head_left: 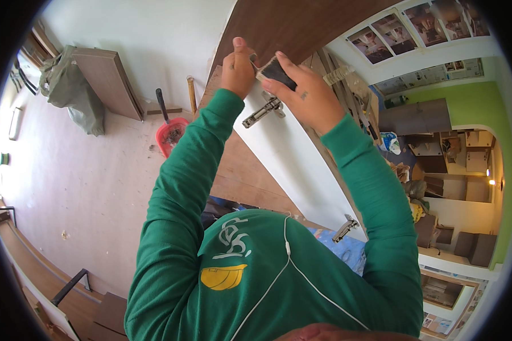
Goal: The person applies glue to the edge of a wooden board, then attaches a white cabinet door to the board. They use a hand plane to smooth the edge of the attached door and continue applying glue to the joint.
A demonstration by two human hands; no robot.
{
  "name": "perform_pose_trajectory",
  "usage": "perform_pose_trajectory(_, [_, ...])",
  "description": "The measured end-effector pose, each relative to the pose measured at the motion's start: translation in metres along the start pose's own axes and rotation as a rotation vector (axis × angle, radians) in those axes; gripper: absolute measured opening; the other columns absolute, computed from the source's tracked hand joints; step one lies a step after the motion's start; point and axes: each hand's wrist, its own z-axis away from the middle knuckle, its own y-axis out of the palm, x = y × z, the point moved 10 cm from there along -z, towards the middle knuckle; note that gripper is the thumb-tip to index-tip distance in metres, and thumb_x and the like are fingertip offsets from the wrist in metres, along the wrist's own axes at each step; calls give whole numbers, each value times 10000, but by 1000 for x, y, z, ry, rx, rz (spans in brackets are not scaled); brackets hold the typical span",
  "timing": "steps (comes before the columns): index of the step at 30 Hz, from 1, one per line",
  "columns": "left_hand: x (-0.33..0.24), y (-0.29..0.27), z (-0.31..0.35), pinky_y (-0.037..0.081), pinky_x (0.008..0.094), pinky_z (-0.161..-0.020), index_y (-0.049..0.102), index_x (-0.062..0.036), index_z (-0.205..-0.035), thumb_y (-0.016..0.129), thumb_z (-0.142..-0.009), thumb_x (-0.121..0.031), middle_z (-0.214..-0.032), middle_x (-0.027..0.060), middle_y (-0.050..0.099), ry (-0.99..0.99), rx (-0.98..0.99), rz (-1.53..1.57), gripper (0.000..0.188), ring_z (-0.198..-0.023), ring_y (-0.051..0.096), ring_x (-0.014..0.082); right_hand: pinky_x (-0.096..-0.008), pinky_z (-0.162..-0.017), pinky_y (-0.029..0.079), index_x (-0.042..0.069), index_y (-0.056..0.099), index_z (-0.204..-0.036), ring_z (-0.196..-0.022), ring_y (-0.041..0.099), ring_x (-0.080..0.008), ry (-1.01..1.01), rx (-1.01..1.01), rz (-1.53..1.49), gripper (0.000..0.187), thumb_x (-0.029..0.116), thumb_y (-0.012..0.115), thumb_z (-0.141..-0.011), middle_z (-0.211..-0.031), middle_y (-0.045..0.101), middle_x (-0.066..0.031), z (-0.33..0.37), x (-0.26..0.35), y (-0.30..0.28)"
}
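Above white panel (301, 170), right hand (308, 94) gripping dark block (279, 74), left hand (237, 71) beside it

Floor: pale and scuffed, this floor (96, 193) sweeps down the left side, specks and smudges all over it!
White wall: up at the upper left, the white wall (136, 34) runs plain and bright.
Green wall: and there's the colour, a lime-green wall (475, 102) curving over an opening at the right.
Pictures: a row of pictures (392, 37) lines the upper right.
Cabinets: grey-brown cabinets (412, 116) sit beneath the green.
Light: a warm lamp (491, 182) glows at the right, while white glare floods the left edge.
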Motion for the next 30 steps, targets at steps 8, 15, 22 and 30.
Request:
perform_pose_trajectory(8, [-2,-1,0,465,368,-684,643,12,-726,288,-1093,-699,-689,69,593,-13,-60,-95,875,-695,551,188,-421,-837,562,-31,497,-1535,-958,694,-356,-88,-137,78,803,507,714,-980,-1075,678,-227,34,-10,-8])
perform_pose_trajectory(15, [-13,5,0,440,361,-659,602,2,-697,319,-1088,-704,-670,50,556,-31,-87,-105,855,-674,518,174,-413,-846,552,-31,486,-1539,-965,684,-362,13,-81,74,770,453,720,-989,-1070,673,-227,16,-11,-9])
perform_pose_trajectory(22, [-4,5,-9,374,326,-582,550,-30,-684,624,-1032,-547,-641,-8,475,78,43,-166,628,-640,444,117,-391,-896,540,10,457,-1571,-1029,673,-358,52,-69,113,754,289,793,-956,-1144,671,-216,168,-62,-43])
perform_pose_trajectory(30, [-15,11,-1,413,270,-637,665,-53,-914,768,-928,-247,-767,-32,572,174,152,-285,220,-719,496,78,-298,-1047,489,-14,504,-1548,-1188,618,-139,654,-150,-341,656,327,718,-1029,-1318,686,-92,312,-238,-138])
